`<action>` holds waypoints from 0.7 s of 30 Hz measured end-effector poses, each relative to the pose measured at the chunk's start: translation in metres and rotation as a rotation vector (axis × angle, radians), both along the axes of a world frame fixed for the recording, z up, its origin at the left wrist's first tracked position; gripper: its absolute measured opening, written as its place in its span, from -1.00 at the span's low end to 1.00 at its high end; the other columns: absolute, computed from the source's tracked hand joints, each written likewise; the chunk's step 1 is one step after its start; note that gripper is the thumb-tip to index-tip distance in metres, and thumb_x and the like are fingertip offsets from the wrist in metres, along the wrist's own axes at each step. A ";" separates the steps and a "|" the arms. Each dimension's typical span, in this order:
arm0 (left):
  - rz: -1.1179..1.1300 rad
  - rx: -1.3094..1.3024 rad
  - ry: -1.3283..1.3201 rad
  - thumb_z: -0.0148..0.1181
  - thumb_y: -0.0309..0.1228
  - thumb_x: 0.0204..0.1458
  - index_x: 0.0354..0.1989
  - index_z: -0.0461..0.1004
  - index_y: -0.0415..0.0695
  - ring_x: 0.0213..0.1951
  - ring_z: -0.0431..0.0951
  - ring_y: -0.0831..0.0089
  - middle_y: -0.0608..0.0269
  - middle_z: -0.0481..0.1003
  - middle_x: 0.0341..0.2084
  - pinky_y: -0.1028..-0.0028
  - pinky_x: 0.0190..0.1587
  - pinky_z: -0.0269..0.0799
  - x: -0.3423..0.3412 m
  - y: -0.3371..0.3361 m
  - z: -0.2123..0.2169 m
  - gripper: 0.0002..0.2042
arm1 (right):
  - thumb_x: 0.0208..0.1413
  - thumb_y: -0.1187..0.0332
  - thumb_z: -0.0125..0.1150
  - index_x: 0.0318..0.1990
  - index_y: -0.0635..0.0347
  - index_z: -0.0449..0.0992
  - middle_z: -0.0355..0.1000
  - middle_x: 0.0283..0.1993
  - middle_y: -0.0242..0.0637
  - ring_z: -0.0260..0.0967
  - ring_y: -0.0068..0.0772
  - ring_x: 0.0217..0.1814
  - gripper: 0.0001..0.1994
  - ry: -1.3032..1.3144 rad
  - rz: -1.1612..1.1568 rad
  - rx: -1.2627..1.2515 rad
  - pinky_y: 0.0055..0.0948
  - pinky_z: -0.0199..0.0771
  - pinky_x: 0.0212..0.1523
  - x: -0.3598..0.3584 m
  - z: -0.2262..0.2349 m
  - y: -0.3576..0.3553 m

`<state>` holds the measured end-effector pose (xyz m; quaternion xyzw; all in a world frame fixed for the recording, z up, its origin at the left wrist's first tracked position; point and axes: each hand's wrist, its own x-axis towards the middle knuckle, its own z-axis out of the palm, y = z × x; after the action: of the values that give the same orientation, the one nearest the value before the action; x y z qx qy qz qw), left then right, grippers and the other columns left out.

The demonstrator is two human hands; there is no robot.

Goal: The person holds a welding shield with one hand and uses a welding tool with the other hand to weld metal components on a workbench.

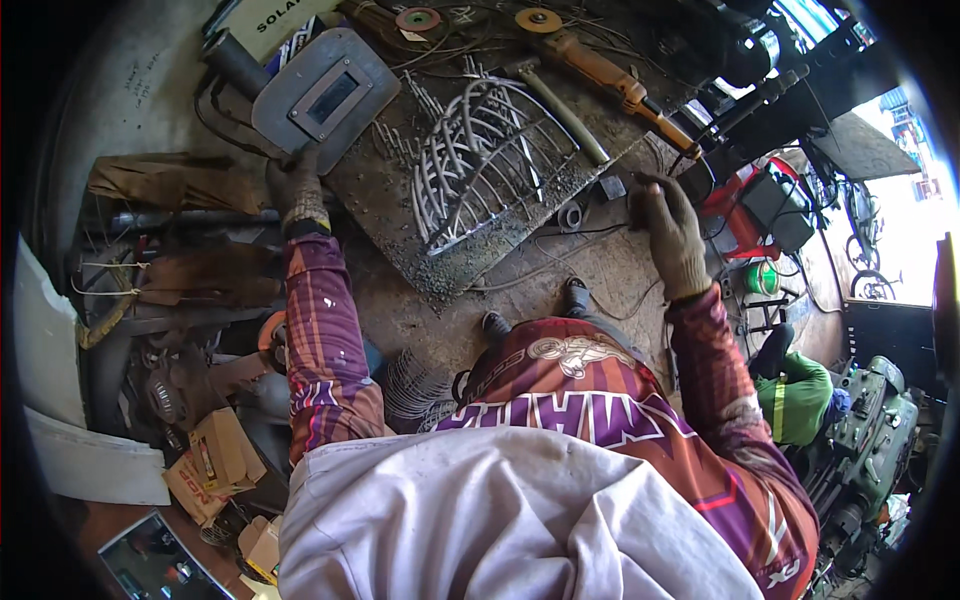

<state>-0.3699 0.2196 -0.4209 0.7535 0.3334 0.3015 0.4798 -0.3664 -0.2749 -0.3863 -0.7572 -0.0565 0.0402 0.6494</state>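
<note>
left hand [297, 188]: gloved, fingers closed round the lower edge of the grey mask [322, 97], gripping it.
mask: lay at the upper left of the plate [500, 215], dark window facing up, black handle pointing up-left.
right hand [668, 228]: gloved, curled at the plate's right corner beside a black cable [640, 180]; whether it gripped the cable could not be told.
grille [480, 160]: curved bent-rod piece, flat on the plate between the hands.
hammer [555, 105]: on the plate, just right of the grille.
grinder [600, 70]: orange, beyond the hammer.
co-worker [800, 395]: green sleeve, low right.
</note>
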 end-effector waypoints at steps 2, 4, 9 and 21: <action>0.148 0.228 0.015 0.33 -0.27 -0.07 -0.02 0.35 -0.36 -0.07 0.45 0.32 0.03 0.44 -0.07 0.42 -0.02 0.35 -0.014 -0.012 0.010 -0.49 | 0.24 0.18 -0.03 -0.01 0.30 0.43 0.43 -0.29 -0.31 0.34 -0.62 -0.32 -0.64 0.006 0.038 -0.084 -0.56 0.37 -0.28 0.025 0.018 0.014; -0.008 0.081 -0.145 0.27 -0.18 -0.02 0.07 0.30 -0.33 -0.02 0.44 0.32 0.05 0.41 -0.01 0.39 0.03 0.33 -0.034 -0.023 0.028 -0.42 | 0.23 0.14 -0.05 -0.04 0.30 0.45 0.46 -0.28 -0.24 0.39 -0.54 -0.30 -0.61 -0.044 0.134 -0.218 -0.51 0.39 -0.25 0.064 0.015 0.032; -0.425 0.029 -0.227 0.15 -0.02 0.09 0.21 0.19 -0.29 0.10 0.37 0.29 0.03 0.33 0.10 0.34 0.16 0.27 -0.072 -0.114 0.115 -0.33 | 0.19 0.16 -0.04 -0.04 0.24 0.47 0.50 -0.25 -0.07 0.49 -0.19 -0.16 -0.64 0.085 0.487 -0.520 -0.26 0.42 -0.17 0.166 0.013 0.084; -0.649 0.625 0.241 0.43 0.06 -0.30 0.32 0.00 -0.26 0.29 0.14 0.13 -0.18 0.15 0.23 0.27 0.31 0.04 -0.073 -0.214 0.168 0.06 | -0.01 0.40 0.07 -0.24 0.20 0.53 0.50 -0.32 0.01 0.48 0.02 -0.23 -0.81 -1.158 1.234 -0.945 -0.17 0.48 -0.25 0.249 -0.073 0.153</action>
<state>-0.4433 0.0061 -0.2532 0.9569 0.0270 0.1319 0.2573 -0.1175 -0.1219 -0.4597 -0.6798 -0.7331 0.0135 0.0144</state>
